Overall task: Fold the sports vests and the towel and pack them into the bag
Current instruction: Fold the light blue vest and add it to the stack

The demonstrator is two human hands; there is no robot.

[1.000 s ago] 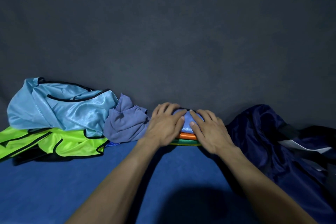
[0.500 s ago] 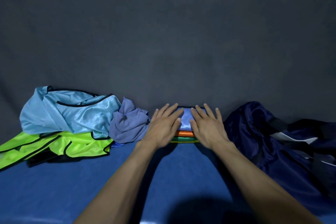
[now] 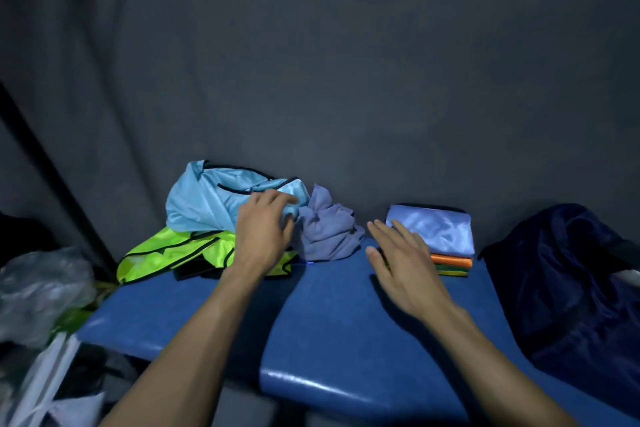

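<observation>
A folded stack of vests (image 3: 437, 235) lies on the blue bench (image 3: 339, 315), light blue on top, orange and green beneath. A crumpled light-blue vest (image 3: 207, 201) sits on a neon-yellow vest (image 3: 166, 253) at the left. Between them and the stack is a bunched grey-blue towel (image 3: 327, 234). My left hand (image 3: 265, 230) reaches over the light-blue vest with relaxed fingers, holding nothing. My right hand (image 3: 403, 262) hovers open over the bench, just left of the stack. The dark navy bag (image 3: 568, 281) slumps at the right.
A dark grey cloth backdrop hangs close behind the bench. Left of the bench on the floor are a clear plastic bag (image 3: 38, 291) and white items (image 3: 45, 388). The bench's front edge (image 3: 346, 388) runs near my forearms.
Both hands have left the folded stack. My left hand moved left to the light-blue vest, my right hand drew back beside the stack. The view swung left and widened.
</observation>
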